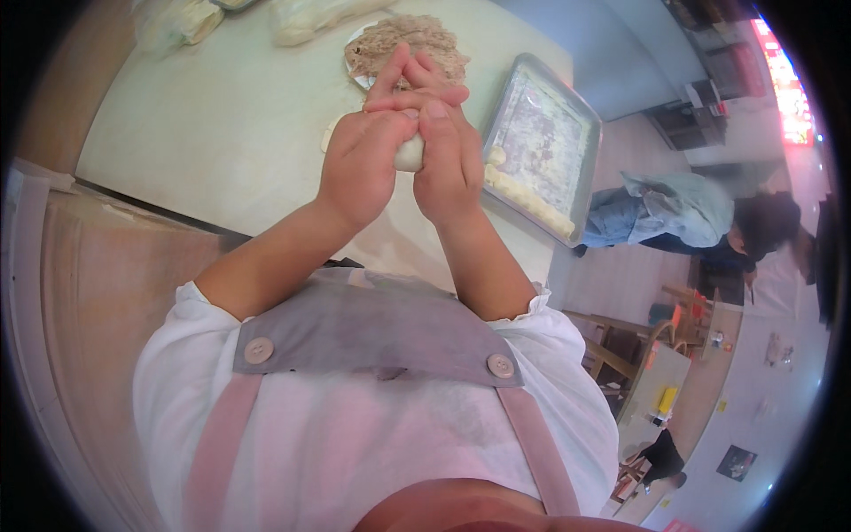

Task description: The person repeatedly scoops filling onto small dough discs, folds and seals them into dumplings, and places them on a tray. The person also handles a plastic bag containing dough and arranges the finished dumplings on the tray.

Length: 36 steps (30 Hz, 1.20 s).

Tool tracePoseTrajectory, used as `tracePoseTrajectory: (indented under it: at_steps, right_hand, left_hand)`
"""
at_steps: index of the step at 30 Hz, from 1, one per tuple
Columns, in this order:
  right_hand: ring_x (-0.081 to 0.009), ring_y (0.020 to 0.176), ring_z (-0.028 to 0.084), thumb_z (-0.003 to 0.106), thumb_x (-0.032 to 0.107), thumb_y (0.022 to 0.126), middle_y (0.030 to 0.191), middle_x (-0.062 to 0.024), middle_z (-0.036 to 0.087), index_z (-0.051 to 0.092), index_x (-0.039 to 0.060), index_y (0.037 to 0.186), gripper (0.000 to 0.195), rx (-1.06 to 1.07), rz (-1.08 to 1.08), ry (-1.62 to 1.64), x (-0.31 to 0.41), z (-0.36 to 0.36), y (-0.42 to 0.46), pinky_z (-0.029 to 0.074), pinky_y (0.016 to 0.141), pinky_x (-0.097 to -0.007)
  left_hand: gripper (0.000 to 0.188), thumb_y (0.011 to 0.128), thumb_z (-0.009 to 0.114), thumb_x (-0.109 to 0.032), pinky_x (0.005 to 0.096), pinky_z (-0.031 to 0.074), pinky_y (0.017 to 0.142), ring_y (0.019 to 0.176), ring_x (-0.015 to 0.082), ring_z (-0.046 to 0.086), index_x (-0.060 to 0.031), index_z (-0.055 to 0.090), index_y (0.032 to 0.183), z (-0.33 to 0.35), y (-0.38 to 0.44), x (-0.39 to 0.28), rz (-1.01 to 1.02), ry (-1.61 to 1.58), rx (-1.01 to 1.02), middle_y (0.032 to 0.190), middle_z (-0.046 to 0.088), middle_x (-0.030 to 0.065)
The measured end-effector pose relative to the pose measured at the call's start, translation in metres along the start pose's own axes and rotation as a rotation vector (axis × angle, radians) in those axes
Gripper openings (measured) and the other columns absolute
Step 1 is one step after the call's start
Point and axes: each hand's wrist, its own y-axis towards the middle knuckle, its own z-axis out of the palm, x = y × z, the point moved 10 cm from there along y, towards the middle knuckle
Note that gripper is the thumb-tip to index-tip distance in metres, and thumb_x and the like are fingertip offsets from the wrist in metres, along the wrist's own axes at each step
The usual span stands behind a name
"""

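Observation:
Over the near part of a pale worktable (193, 126), my left hand (362, 156) and my right hand (450, 149) meet with thumbs side by side and fingers crossing. Both are closed around a white dumpling (409, 156), whose rounded lower side shows between the palms; its upper part is hidden. Beyond my fingertips a plate (352, 63) bears a heap of minced meat filling (425, 36). Next to my left hand, a piece of flat dough (328, 130) lies partly covered from view.
Right of my hands sits a floured metal tray (542, 133) with a row of dumplings (528, 196) along its near side. Plastic bags (319, 16) lie at the table's far edge. Beyond the tray, a person (685, 209) stands near wooden chairs (611, 346).

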Motion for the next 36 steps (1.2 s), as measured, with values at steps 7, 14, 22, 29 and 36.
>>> tracePoseTrajectory:
  at_steps: [7, 14, 22, 29, 36]
  right_hand:
    - [-0.0396, 0.129, 0.039, 0.032, 0.019, 0.095, 0.121, -0.0243, 0.057, 0.069, -0.0019, 0.091, 0.043, -0.044, -0.027, 0.061, -0.007, -0.002, -0.001, 0.027, 0.108, -0.0498]
    - [-0.0224, 0.120, 0.047, 0.034, 0.046, 0.100, 0.127, -0.0130, 0.052, 0.051, -0.0007, 0.123, 0.055, 0.328, 0.271, 0.094, -0.044, 0.019, -0.016, 0.037, 0.100, -0.0363]
    - [-0.0177, 0.103, 0.056, 0.043, 0.047, 0.097, 0.114, -0.0079, 0.057, 0.052, 0.0057, 0.117, 0.047, -0.154, 0.779, 1.099, -0.089, 0.025, -0.048, 0.046, 0.085, -0.0345]
    - [-0.0186, 0.081, 0.054, 0.046, 0.037, 0.099, 0.085, -0.0065, 0.054, 0.054, 0.0089, 0.088, 0.031, -0.395, 0.978, 1.262, -0.118, 0.020, -0.076, 0.048, 0.073, -0.0358]
    - [-0.0172, 0.079, 0.052, 0.048, 0.033, 0.098, 0.090, -0.0065, 0.053, 0.058, 0.0040, 0.098, 0.031, -0.456, 0.845, 1.085, -0.110, 0.000, -0.065, 0.048, 0.073, -0.0334]
  left_hand:
    - [0.041, 0.091, 0.031, -0.012, 0.0310, 0.017, 0.112, 0.145, 0.0208, 0.007, 0.0118, 0.063, 0.097, 0.000, -0.001, 0.016, -0.051, -0.251, -0.112, 0.128, 0.056, 0.0182]
    - [0.038, 0.093, 0.043, -0.028, 0.0407, 0.015, 0.113, 0.140, 0.0244, 0.021, 0.0021, 0.066, 0.097, -0.007, 0.006, 0.035, 0.012, -0.193, 0.043, 0.120, 0.060, 0.0131]
    - [0.070, 0.076, 0.057, -0.069, 0.0551, 0.015, 0.110, 0.132, 0.0387, 0.034, -0.0085, 0.058, 0.111, -0.002, 0.001, 0.018, 0.418, 0.982, 0.143, 0.125, 0.055, 0.0119]
    - [0.069, 0.071, 0.067, -0.061, 0.0563, 0.021, 0.108, 0.129, 0.0396, 0.038, -0.0098, 0.052, 0.113, -0.008, 0.000, 0.031, 0.371, 0.939, 0.191, 0.122, 0.056, 0.0108]
    - [0.019, 0.075, 0.071, -0.021, 0.0511, 0.031, 0.103, 0.122, 0.0353, 0.045, -0.0093, 0.058, 0.079, -0.005, -0.003, 0.009, 0.452, 0.927, 0.101, 0.110, 0.062, 0.0059]
